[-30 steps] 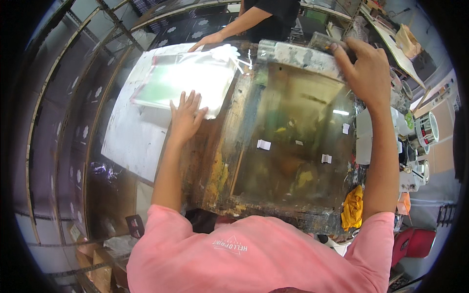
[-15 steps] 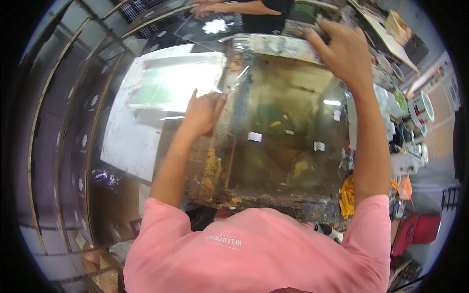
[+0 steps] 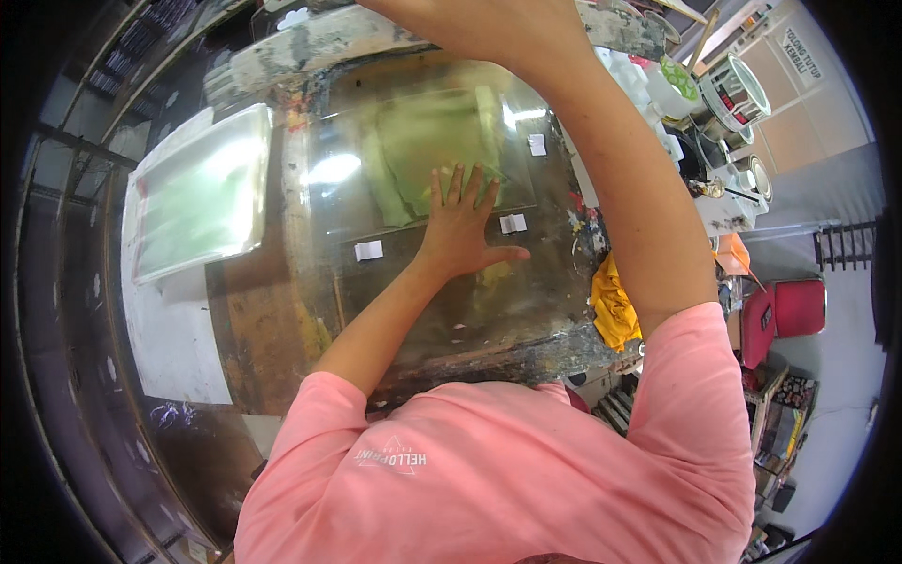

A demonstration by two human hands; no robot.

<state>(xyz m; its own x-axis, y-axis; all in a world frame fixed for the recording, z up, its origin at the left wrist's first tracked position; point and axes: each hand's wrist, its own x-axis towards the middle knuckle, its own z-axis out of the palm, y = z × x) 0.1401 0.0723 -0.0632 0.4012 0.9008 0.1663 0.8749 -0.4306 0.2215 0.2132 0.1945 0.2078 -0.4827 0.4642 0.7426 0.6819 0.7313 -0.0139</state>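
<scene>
My left hand [image 3: 462, 218] is open with its fingers spread, over the near edge of a clear, shiny sheet [image 3: 442, 150] on the glass-topped worktable [image 3: 413, 310]. Beneath the shine shows a greenish-yellow patch with a blurred outline. Small white tabs [image 3: 369, 250] sit around the sheet, one of them close to my left hand's thumb. My right hand [image 3: 470, 23] reaches across the far side of the table; the upper edge of the head view cuts off its fingers. To the left lies a stack of clear, glossy sheets [image 3: 202, 193] on white paper [image 3: 178, 329].
A paint-smeared pale bar [image 3: 315, 47] runs along the table's far edge. Right of the table are a yellow cloth [image 3: 614, 305], tubs and a paint can [image 3: 733, 94], and a red chair [image 3: 799, 308]. Dark rack rails [image 3: 70, 197] stand at the left.
My left hand has left the glossy stack and now spreads over the glass table, where a clear sheet lies. My right hand has swung leftward across the far side. The view has shifted right.
</scene>
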